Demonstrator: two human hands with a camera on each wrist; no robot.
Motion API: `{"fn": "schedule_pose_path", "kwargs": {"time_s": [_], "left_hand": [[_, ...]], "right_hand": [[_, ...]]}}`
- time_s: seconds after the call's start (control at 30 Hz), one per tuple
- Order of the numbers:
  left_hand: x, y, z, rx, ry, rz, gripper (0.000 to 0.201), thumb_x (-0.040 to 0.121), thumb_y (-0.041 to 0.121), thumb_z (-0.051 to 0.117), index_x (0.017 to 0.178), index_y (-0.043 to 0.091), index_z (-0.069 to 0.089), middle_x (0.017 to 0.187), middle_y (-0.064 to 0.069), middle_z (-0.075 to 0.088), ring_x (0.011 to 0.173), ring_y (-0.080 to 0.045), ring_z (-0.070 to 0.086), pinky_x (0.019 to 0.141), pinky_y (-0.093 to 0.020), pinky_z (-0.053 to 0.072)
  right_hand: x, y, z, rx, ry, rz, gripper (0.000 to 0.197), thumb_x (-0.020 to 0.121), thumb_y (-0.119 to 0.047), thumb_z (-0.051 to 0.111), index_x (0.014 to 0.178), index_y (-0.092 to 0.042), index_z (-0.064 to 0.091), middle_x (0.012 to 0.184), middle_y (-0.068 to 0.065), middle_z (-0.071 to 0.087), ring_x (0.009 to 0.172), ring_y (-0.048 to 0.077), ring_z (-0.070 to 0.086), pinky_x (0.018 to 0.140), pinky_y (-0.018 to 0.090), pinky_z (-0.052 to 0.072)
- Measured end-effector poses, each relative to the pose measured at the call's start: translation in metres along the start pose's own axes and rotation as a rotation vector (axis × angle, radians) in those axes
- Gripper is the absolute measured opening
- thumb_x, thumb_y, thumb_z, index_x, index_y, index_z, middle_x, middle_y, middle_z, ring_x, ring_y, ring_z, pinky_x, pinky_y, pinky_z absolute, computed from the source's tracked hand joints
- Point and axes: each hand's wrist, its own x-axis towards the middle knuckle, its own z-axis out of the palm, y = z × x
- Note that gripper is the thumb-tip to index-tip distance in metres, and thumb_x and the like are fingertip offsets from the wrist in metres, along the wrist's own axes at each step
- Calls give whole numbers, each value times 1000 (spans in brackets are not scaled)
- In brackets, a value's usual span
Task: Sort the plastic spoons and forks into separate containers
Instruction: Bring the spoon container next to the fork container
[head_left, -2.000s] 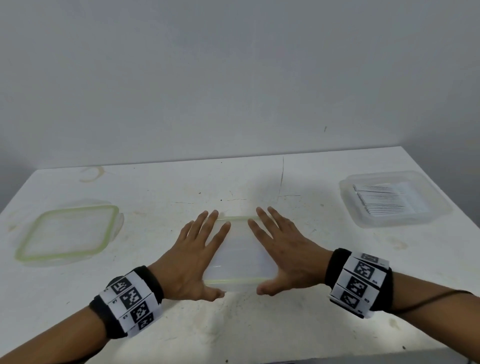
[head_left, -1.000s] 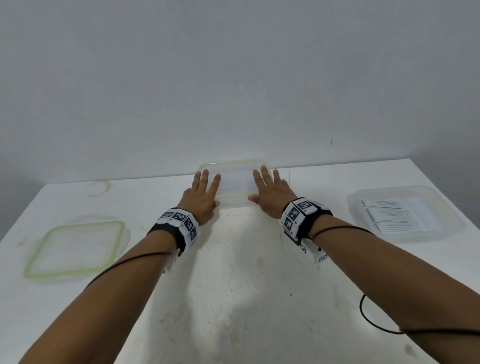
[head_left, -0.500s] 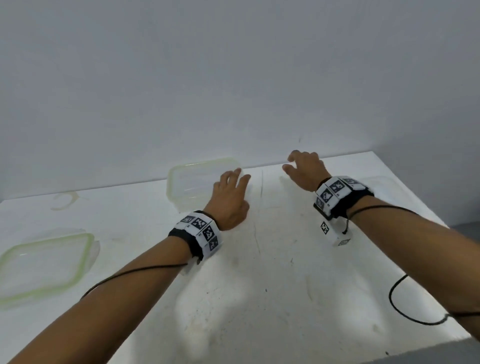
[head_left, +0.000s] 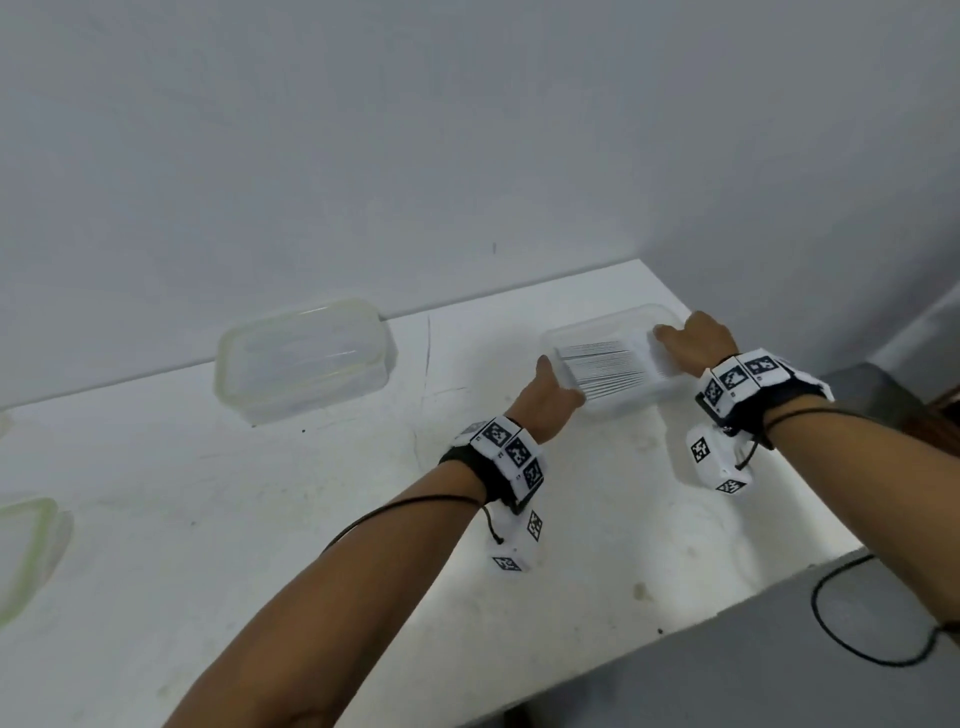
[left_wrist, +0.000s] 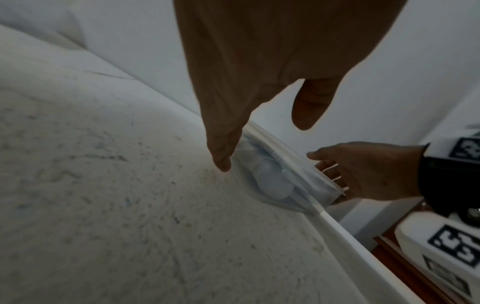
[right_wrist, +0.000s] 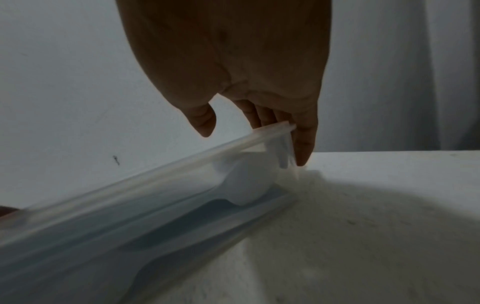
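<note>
A clear plastic container full of white plastic cutlery stands near the table's right edge. My left hand lies against its left wall with straight fingers, the thumb raised apart. At the far right end my right hand has straight fingers down the outside of the wall, thumb above the rim. A white spoon bowl shows through the wall. An empty clear container with a greenish rim stands at the back of the table.
A green-rimmed lid lies at the table's far left. The white table ends just right of the cutlery container, against a grey wall behind. A black cable hangs off the front right.
Both hands pushed the empty container to the back of the table, let go of it, and moved right to the sides of the cutlery container. The view turned right.
</note>
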Motion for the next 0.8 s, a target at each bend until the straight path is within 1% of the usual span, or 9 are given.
{"fn": "schedule_pose_path", "kwargs": {"time_s": [0.07,0.17,0.27,0.3,0.43,0.6,0.7,0.77,0.8], "left_hand": [[-2,-3,-2,-48,26,-10,41,92,8,51,128,11,31,122,-2,38,110,-18,39,101,-38,36],[-9,-11,-13,-81,102,-26,57,89,11,54,139,3,27,139,-11,42,124,-28,43,107,-45,35],[-25,-25,-30,-76,229,-39,61,92,17,54,143,3,24,137,-6,41,129,-27,40,103,-36,33],[-30,-33,-37,-80,273,-38,59,92,18,54,141,4,26,133,-4,43,124,-26,43,100,-35,35],[-67,-65,-70,-182,427,-31,40,89,17,58,122,3,40,116,-10,53,105,-26,53,88,-37,43],[-122,-108,-114,-369,522,-77,29,89,14,57,115,6,48,118,-13,58,109,-29,57,83,-38,46],[-154,-128,-137,-380,578,-88,41,77,28,62,109,8,49,118,-16,59,109,-29,58,86,-41,45],[-170,-139,-150,-362,618,-98,48,69,34,61,108,7,50,116,-16,58,109,-31,57,86,-41,44],[-176,-143,-156,-356,634,-102,48,71,34,62,108,6,50,116,-17,57,108,-32,57,85,-41,44]], "right_hand": [[-4,3,4,28,21,-12,55,94,-34,51,128,9,46,131,28,52,120,41,50,92,38,41],[-19,-1,12,63,16,-37,56,94,-36,52,128,8,44,131,27,52,120,40,50,91,37,41],[-42,-17,27,117,-25,-70,56,95,-35,53,128,8,41,132,26,51,121,39,49,88,35,39],[-52,-25,34,139,-44,-84,56,95,-34,53,128,8,39,132,25,50,121,38,49,88,35,38],[-95,-59,66,214,-120,-153,54,95,-33,53,126,7,36,129,24,52,118,37,50,89,37,40],[-154,-96,102,260,-253,-199,55,94,-32,54,130,5,32,126,19,52,112,32,52,81,31,39],[-184,-116,124,275,-317,-238,54,94,-32,53,130,3,31,126,17,51,106,29,51,80,31,39],[-200,-128,136,280,-345,-258,55,94,-32,53,130,2,31,127,16,51,108,29,51,79,30,38],[-207,-134,141,280,-354,-269,54,94,-31,54,130,2,30,127,16,51,111,30,52,80,30,39]]}}
